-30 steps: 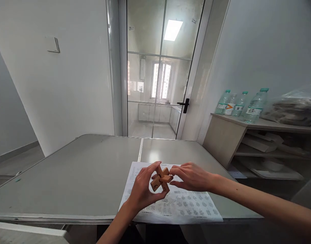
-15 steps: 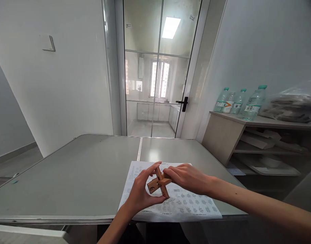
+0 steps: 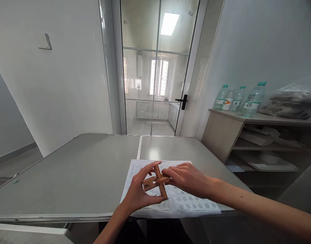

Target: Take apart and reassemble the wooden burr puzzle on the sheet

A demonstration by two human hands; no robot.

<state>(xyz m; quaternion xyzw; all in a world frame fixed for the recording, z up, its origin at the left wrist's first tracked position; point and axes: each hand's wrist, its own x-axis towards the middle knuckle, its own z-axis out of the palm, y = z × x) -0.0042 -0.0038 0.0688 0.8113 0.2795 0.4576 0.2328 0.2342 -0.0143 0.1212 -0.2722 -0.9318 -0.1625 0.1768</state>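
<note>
Both hands, left hand (image 3: 137,195) and right hand (image 3: 188,178), have fingers closed on a wooden cross puzzle (image 3: 156,182) above a printed sheet (image 3: 185,203) at the table's (image 3: 69,169) near edge; water bottles (image 3: 238,100) stand on a shelf (image 3: 259,118) well apart.

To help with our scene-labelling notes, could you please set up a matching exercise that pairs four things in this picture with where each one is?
Things:
1. wooden puzzle
2. printed sheet
3. water bottles
4. wall switch

Places:
A. standing on top of the shelf unit at the right
B. lying flat on the table
C. mounted on the wall at the left
D. held between the left hand and the right hand

Pairs: 1-D, 2-B, 3-A, 4-C
</note>
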